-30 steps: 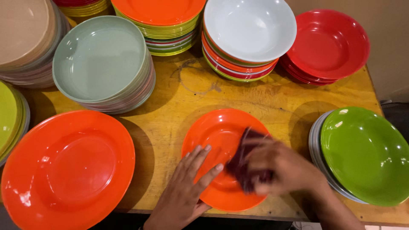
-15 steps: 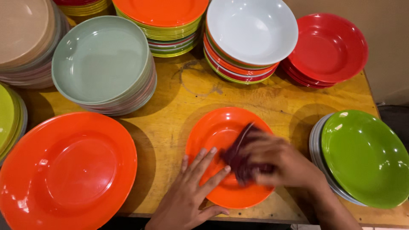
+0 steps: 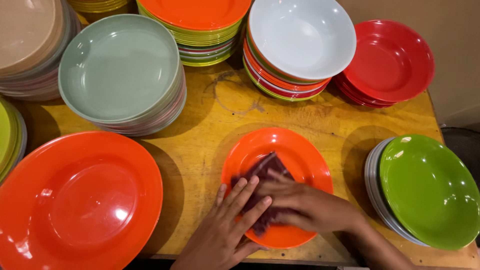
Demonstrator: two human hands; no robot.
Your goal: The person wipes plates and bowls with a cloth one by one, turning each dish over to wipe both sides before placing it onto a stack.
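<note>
An orange plate [image 3: 295, 155] lies alone on the yellow wooden table [image 3: 200, 150] near its front edge, right of centre, with a dark maroon cloth [image 3: 262, 172] spread across the plate's left half. The cloth's long axis runs from the far middle of the plate toward the near left rim. The right hand [image 3: 305, 205] lies flat on the cloth, fingers pointing left and pressing it into the plate's well; they seem only loosely curled, though whether they pinch the fabric cannot be told from this view. The left hand [image 3: 225, 227] comes in from the near edge, fingers spread and extended, resting on the plate's near-left rim and touching the cloth's edge, gripping nothing. Both hands meet at the plate's left side. A large orange platter [image 3: 75, 200] sits to the left and a green bowl [image 3: 430, 192] on a stack to the right.
</note>
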